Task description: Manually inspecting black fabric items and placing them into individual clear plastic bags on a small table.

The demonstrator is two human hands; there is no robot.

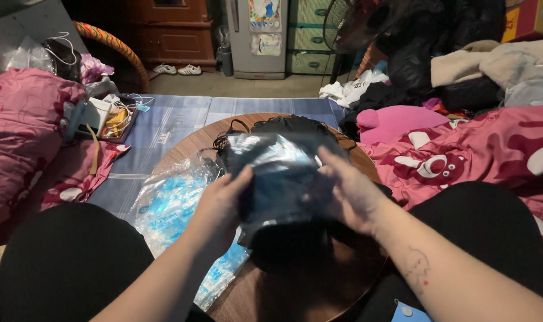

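Step in hand: packing black masks into clear bag [277, 179], held above round tabletop [188, 140]. Left hand [220, 206] clenched on bag's left edge; right hand [349, 191] fingers grasping right edge. Mask pile [286, 126] far on tabletop; bag stack [170, 209] left. Next move probably calls for steady grip, bag mouth kept open.

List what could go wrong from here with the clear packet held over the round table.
1. Both hands, left and right, grip the clear plastic packet of dark pieces; slick film could slip or tear.
2. The pile of black masks has loose ear loops trailing over the table; a hand might snag them.
3. The stack of blue-printed plastic bags overhangs the table rim and could slide off.
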